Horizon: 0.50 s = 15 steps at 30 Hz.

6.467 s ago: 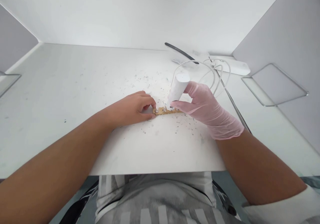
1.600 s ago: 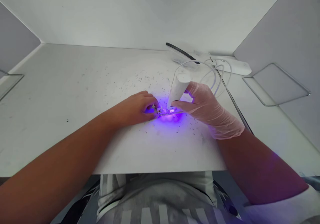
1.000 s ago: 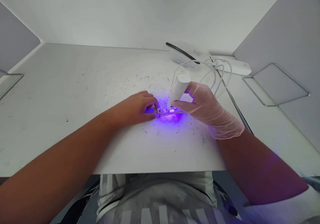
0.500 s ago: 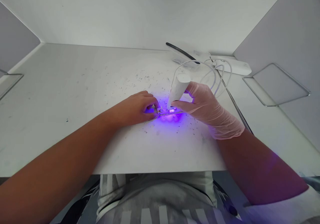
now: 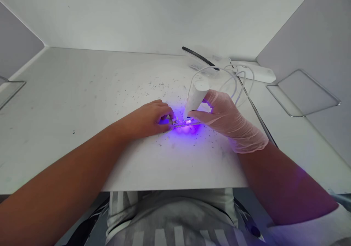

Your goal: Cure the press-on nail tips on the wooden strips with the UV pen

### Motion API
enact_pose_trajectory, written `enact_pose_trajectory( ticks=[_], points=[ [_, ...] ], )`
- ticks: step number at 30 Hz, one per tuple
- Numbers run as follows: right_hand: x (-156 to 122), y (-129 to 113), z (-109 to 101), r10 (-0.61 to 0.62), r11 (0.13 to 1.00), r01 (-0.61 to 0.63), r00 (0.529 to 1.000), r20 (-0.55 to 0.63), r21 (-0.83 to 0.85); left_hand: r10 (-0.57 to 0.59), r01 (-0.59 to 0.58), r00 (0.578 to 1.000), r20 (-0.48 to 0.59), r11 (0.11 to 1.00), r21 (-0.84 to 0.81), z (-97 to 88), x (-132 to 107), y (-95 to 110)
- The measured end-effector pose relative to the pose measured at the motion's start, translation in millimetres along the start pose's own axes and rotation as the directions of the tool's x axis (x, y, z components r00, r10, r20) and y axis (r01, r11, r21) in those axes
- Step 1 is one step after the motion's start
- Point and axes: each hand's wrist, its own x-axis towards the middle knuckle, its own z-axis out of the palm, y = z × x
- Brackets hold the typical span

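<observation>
My bare left hand (image 5: 155, 118) pinches the left end of a thin narrow strip (image 5: 181, 123) that lies on the white table. Small shiny parts show on the strip, though the glare hides their kind. In a clear glove, my right hand (image 5: 219, 112) is wrapped around a white corded UV lamp (image 5: 196, 94), tilted with its lower end over the strip. Violet light from it spreads across the strip and the tabletop. Whether the lamp touches the strip, I cannot tell. The strip's right end is partly hidden by my right hand.
A white cable (image 5: 236, 83) loops behind my right hand toward a white power strip (image 5: 257, 73) at the back right. Near it lies a black curved bar (image 5: 200, 57) with clear plastic. Dark specks dot the table (image 5: 68, 92). Wire frames (image 5: 303, 92) stick out from both side walls.
</observation>
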Motion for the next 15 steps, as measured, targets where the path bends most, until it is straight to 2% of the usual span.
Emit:
enact_pose_trajectory(
  ticks=[15],
  points=[
    [0.7,1.1,0.3,-0.012,1.000,0.012,1.000,-0.006,0.003,0.005,-0.005,1.000,0.005,1.000,0.010,-0.1,-0.1,0.5]
  ],
)
